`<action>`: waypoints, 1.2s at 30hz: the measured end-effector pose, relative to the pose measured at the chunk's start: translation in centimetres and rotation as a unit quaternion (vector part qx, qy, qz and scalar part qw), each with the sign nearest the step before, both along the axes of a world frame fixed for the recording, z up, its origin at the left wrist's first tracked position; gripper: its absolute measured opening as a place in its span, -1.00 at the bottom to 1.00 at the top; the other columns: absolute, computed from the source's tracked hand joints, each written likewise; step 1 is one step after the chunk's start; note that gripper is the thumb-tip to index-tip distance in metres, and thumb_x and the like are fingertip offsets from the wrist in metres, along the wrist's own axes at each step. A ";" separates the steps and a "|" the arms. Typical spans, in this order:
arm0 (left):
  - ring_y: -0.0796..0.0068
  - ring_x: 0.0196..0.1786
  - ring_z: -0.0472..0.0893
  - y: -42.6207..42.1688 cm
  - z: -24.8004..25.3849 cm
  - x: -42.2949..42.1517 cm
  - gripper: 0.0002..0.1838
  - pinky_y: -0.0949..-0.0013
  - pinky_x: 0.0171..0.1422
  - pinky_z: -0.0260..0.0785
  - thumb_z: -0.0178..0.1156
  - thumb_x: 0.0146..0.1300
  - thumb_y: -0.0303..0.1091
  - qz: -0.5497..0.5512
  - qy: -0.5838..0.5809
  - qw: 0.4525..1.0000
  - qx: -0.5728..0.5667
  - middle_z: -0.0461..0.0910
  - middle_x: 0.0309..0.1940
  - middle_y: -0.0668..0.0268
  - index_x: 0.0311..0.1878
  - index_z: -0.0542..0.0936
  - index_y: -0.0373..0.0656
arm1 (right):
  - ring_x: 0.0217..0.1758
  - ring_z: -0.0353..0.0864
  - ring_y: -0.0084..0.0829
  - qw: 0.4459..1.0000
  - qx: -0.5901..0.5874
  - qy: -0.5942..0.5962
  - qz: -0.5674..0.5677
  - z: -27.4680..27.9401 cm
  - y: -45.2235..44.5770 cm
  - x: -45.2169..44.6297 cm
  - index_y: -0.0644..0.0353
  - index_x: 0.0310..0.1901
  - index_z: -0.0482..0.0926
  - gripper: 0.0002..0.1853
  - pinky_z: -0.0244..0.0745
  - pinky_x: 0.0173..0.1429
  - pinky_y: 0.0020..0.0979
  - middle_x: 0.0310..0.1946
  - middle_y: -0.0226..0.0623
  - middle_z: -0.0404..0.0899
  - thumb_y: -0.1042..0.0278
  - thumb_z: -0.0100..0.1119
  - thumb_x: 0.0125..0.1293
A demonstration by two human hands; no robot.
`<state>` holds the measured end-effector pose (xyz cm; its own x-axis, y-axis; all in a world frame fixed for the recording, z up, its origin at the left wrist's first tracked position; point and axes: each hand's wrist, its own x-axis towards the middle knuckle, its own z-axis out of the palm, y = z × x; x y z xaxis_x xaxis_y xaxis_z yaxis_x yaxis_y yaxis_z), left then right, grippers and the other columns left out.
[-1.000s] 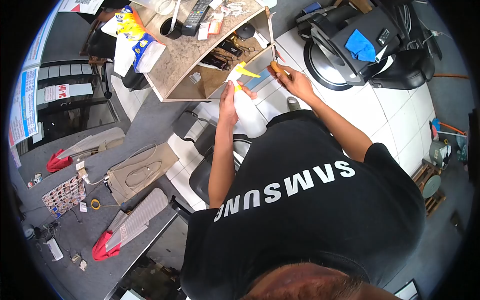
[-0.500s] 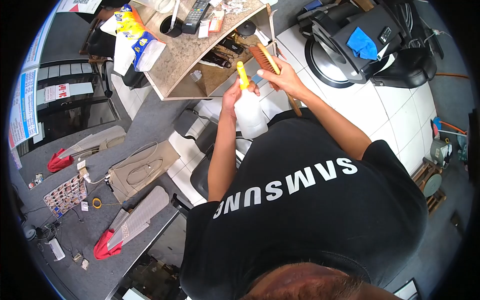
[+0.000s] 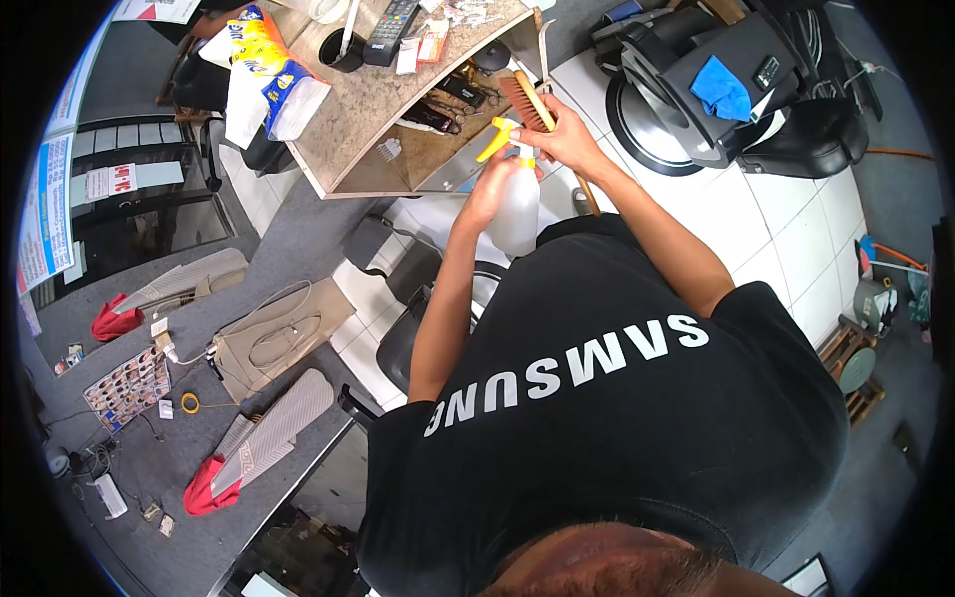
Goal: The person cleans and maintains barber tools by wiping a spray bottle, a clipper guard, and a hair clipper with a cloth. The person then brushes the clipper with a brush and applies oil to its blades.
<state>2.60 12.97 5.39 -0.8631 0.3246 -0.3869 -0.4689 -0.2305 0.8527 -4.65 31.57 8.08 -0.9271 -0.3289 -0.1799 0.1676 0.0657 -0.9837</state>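
A white spray bottle with a yellow trigger head stands nearly upright in front of my chest. My left hand is wrapped round its upper body just below the head. In my right hand is a wooden-handled brush with reddish-brown bristles, bristles facing left and the handle end pointing down toward my shirt. The fingertips of my right hand are at the bottle's neck, and the thumb lies close to the spray head. Part of the brush handle is hidden behind my right hand.
Ahead is a stone-patterned counter whose open shelf holds clippers and scissors. A tissue pack, a black cup and a remote lie on top. A salon chair with a blue cloth stands right.
The spray bottle has shifted right and slightly up toward my right hand. Its yellow head has turned so the nozzle points left. My right fingers now reach its neck.
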 end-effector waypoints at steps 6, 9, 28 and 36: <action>0.46 -0.21 0.61 1.8 -0.4 0.3 -0.53 0.31 0.08 0.43 0.11 0.62 -0.01 -0.055 0.142 0.959 -0.239 0.64 -0.32 0.28 0.22 0.51 -0.29 | -0.49 0.62 -0.47 0.973 0.195 0.122 -0.017 -1.8 1.1 -0.4 0.25 0.29 0.46 -0.33 0.54 -0.41 -0.35 -0.36 -0.30 0.67 -0.14 0.36 0.42; 0.45 -0.21 0.61 1.4 -0.2 0.3 -0.58 0.31 0.11 0.41 0.08 0.64 -0.04 -0.065 0.133 0.966 -0.210 0.63 -0.35 0.28 0.16 0.52 -0.27 | -0.22 0.80 0.02 0.975 0.178 0.106 -0.082 0.3 3.0 -0.2 0.21 0.36 0.39 -0.37 0.62 -0.08 -0.04 -0.27 -0.07 0.74 -0.18 0.05 0.57; 0.50 -0.26 0.65 0.1 -0.9 0.2 -0.63 0.36 -0.02 0.42 0.13 0.59 -0.06 -0.054 -0.009 0.960 -0.273 0.61 -0.35 0.33 0.06 0.49 -0.24 | -0.28 0.79 -0.15 0.870 0.409 0.265 0.071 -3.5 4.4 4.4 -0.26 0.44 0.56 -0.44 0.66 -0.21 -0.13 -0.23 -0.26 0.78 -0.05 0.27 0.43; 0.30 -0.24 0.69 -0.2 -3.0 0.1 -0.56 0.19 -0.06 0.52 0.11 0.59 -0.11 -0.043 0.043 0.924 -0.378 0.67 -0.30 0.14 0.19 0.45 -0.38 | -0.28 0.77 -0.09 0.879 0.411 0.225 0.090 -3.0 4.8 5.0 -0.26 0.44 0.57 -0.44 0.65 -0.18 -0.10 -0.20 -0.21 0.78 -0.09 0.26 0.43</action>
